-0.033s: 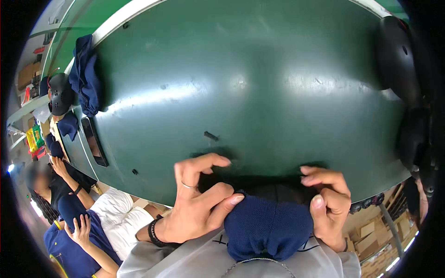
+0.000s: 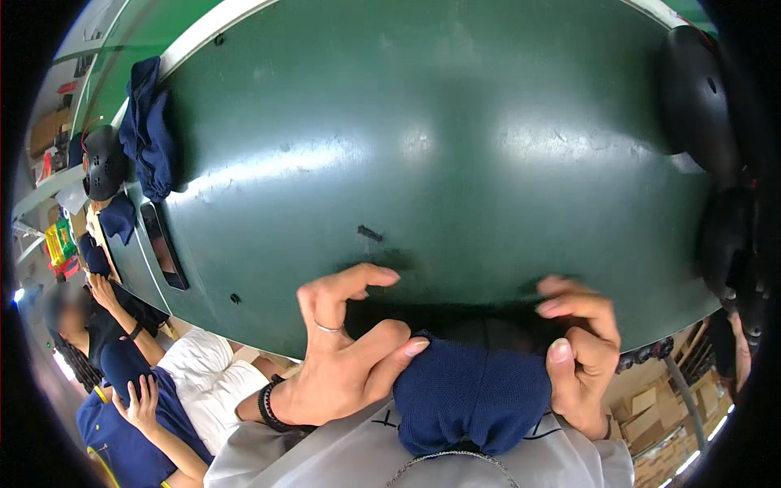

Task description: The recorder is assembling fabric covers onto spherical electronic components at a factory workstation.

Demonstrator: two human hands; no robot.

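A navy knit cover point(image 2: 464, 390) is drawn partly over a dark, rounded object point(image 2: 496, 335), held close against my chest at the table's near edge. My left hand point(image 2: 346, 350), with a ring and a dark bead bracelet, pinches the cover's upper left edge between thumb and bent finger; its index finger arches forward. At the cover's right side, my right hand point(image 2: 584, 350) curls in with the thumb against the fabric edge and the other fingers bent over the dark object. Shadow and fabric hide most of that object's underside and the far fingertips.
On the green table point(image 2: 423, 187) lie a small black strip point(image 2: 370, 233), a phone point(image 2: 164, 246) and navy cloth point(image 2: 150, 134). Black molded shells point(image 2: 701, 102) line the right edge; another point(image 2: 104, 163) sits far left. A co-worker point(image 2: 146, 398) sits at left, holding a navy-covered piece.
The fingers of my right hand have shifted slightly rightward, and my left hand has edged slightly left. The cover stays in nearly the same place.
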